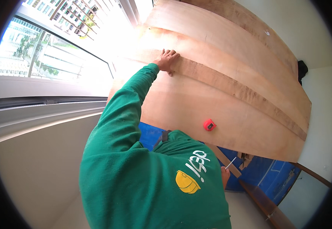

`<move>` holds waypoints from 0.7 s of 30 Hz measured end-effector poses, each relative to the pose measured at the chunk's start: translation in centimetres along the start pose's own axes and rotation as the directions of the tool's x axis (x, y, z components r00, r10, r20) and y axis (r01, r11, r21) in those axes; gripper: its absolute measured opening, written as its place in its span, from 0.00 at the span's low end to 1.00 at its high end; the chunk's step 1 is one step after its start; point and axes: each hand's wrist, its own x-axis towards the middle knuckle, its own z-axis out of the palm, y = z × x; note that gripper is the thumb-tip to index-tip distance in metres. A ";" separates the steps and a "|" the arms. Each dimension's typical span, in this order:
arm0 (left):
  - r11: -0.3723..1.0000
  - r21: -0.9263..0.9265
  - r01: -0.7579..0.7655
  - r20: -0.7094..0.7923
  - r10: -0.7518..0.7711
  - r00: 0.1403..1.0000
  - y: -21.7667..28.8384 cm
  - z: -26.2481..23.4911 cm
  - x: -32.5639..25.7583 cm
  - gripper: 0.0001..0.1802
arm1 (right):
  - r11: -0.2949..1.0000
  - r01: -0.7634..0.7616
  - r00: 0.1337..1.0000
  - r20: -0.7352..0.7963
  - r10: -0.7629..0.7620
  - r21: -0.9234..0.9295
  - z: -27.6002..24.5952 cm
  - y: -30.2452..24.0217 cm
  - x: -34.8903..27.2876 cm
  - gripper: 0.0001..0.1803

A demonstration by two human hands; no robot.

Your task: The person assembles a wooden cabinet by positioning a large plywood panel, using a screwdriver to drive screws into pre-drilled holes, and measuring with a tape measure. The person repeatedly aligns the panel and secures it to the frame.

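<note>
A long, narrow plywood strip (227,86) lies across a large plywood sheet (196,103). At its left end, my left hand (166,61) spans the strip, fingers over the far edge and thumb at the near edge, holding it against the sheet. My right hand (225,176) is low, beside my body and below the sheet's near edge, mostly hidden by my green shirt. It is closed around a thin, pale pencil-like stick (230,163) pointing up and to the right. A red tape measure (209,125) rests on the sheet between strip and near edge.
A bright window (40,57) with a sill track stands at the left. Blue sheeting (261,171) and wooden pieces (223,160) lie below the sheet's near edge. A brown board (265,206) lies at the lower right. A black item (302,70) sits by the right wall.
</note>
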 end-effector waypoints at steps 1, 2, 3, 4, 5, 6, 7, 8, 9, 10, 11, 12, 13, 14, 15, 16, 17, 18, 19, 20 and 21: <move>1.000 -0.002 0.016 0.003 -0.016 1.000 0.2 0.1 0.0 0.69 | 1.000 0.017 1.000 0.017 -0.017 -0.022 0.2 -0.1 0.2 0.07; 1.000 0.001 0.019 0.003 -0.019 1.000 0.3 0.0 0.0 0.69 | 0.997 0.075 0.996 0.042 -0.074 -0.037 0.5 -0.5 0.9 0.07; 1.000 0.001 0.024 0.013 -0.024 1.000 0.4 0.0 0.1 0.69 | 0.988 0.147 0.987 0.070 -0.143 -0.046 0.8 -1.0 1.5 0.07; 1.000 0.007 0.026 0.012 -0.026 1.000 0.5 0.0 0.1 0.69 | 0.990 0.138 0.987 0.078 -0.139 0.016 1.0 -1.7 2.3 0.07; 1.000 -0.001 0.030 0.018 -0.029 0.999 0.5 0.0 0.2 0.69 | 0.988 0.137 0.986 0.089 -0.143 0.078 1.3 -2.5 3.1 0.08; 1.000 -0.005 0.030 0.016 -0.030 0.999 0.5 0.0 0.2 0.69 | 0.984 0.110 0.987 0.104 -0.125 0.137 1.5 -3.2 3.8 0.08; 1.000 -0.009 0.019 -0.009 -0.019 1.000 0.4 -0.1 0.3 0.70 | 0.981 0.134 0.983 0.103 -0.149 0.137 1.8 -4.1 4.5 0.08; 0.999 -0.013 0.034 0.016 -0.034 0.999 0.4 -0.1 0.4 0.70 | 0.982 0.137 0.983 0.107 -0.151 0.130 1.8 -4.9 5.1 0.08; 0.999 -0.015 0.038 0.016 -0.038 0.999 0.4 -0.1 0.4 0.70 | 0.983 0.136 0.984 0.094 -0.148 0.125 1.9 -5.7 5.7 0.08; 0.999 -0.017 0.031 0.016 -0.031 0.999 0.3 -0.1 0.5 0.70 | 0.980 0.145 0.981 0.111 -0.160 0.134 2.0 -6.4 6.0 0.08; 0.999 -0.023 0.028 0.003 -0.028 1.000 0.4 0.0 0.4 0.71 | 0.979 0.143 0.981 0.109 -0.160 0.147 2.1 -7.0 6.1 0.08; 0.999 -0.012 0.037 0.004 -0.037 0.999 0.3 0.0 0.5 0.71 | 0.976 0.135 0.983 0.101 -0.154 0.168 2.2 -7.4 6.1 0.08; 0.999 -0.004 0.037 0.008 -0.037 0.999 0.3 0.1 0.6 0.71 | 0.970 0.128 0.983 0.104 -0.151 0.205 2.3 -7.6 6.0 0.08; 1.000 -0.016 0.019 0.007 -0.019 1.000 0.1 0.1 0.5 0.72 | 0.964 0.119 0.983 0.108 -0.148 0.239 2.5 -7.6 5.8 0.08; 1.000 -0.002 0.017 0.009 -0.017 1.000 0.1 0.1 0.6 0.73 | 0.956 0.113 0.982 0.117 -0.149 0.272 2.7 -7.3 5.4 0.08; 1.000 0.000 0.004 -0.004 -0.004 1.000 0.0 0.2 0.5 0.72 | 0.953 0.082 0.986 0.117 -0.121 0.293 2.8 -6.9 5.1 0.08; 1.000 -0.028 -0.007 -0.029 0.006 1.000 -0.1 0.3 0.5 0.71 | 0.947 0.050 0.988 0.122 -0.093 0.316 3.1 -6.1 4.7 0.08; 0.999 -0.044 0.004 -0.014 -0.005 1.000 -0.2 0.3 0.5 0.71 | 0.935 0.025 0.988 0.135 -0.077 0.353 3.3 -5.2 4.2 0.09; 0.999 -0.047 0.026 -0.018 -0.027 0.999 -0.3 0.4 0.5 0.72 | 0.924 -0.040 0.991 0.134 -0.012 0.379 3.5 -4.1 3.7 0.08; 0.999 -0.048 0.018 -0.004 -0.018 1.000 -0.5 0.4 0.6 0.72 | 0.917 -0.078 0.991 0.134 0.028 0.390 3.4 -2.7 3.1 0.08; 1.000 -0.028 0.011 -0.010 -0.011 1.000 -0.4 0.5 0.7 0.71 | 0.907 -0.116 0.988 0.137 0.065 0.406 3.3 -1.2 2.6 0.08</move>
